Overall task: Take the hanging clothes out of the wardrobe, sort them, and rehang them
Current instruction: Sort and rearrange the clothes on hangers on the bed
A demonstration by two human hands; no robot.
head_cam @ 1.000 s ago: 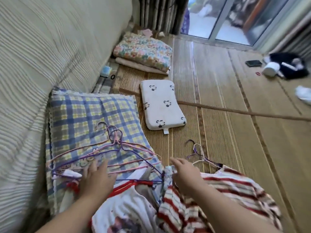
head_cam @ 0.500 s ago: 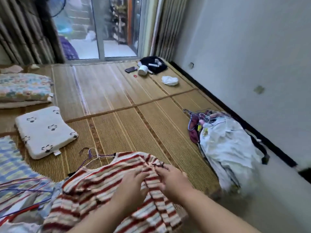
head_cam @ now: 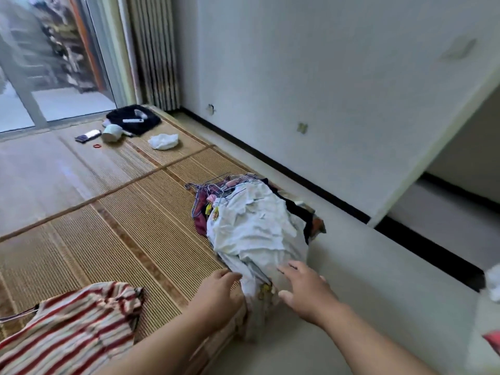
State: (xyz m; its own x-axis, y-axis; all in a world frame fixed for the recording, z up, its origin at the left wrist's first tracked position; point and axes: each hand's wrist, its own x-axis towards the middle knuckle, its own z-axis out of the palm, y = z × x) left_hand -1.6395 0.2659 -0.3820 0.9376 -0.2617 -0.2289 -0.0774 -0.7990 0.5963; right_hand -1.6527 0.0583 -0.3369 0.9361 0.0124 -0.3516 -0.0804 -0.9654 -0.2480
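A pile of clothes on hangers (head_cam: 251, 228) lies at the mat's right edge, a pale white garment on top and wire hanger hooks (head_cam: 208, 186) sticking out at its far end. My left hand (head_cam: 219, 293) touches the pile's near left side. Spread-fingered, my right hand (head_cam: 305, 290) is at the pile's near right side; I cannot tell whether it touches. Neither hand holds anything. A red-and-white striped garment (head_cam: 73, 328) lies on the mat at bottom left.
A woven straw mat (head_cam: 108, 226) covers the floor. Far off lie a black cloth (head_cam: 135, 120), a white cup (head_cam: 112, 132), a phone (head_cam: 88, 135) and a white crumpled cloth (head_cam: 163, 141). A white wall (head_cam: 311, 77) stands to the right, a glass door (head_cam: 40, 63) at the back.
My view swung right from the pillows to the wall-side pile. Both hands let go of the striped garment and moved right to the clothes pile.
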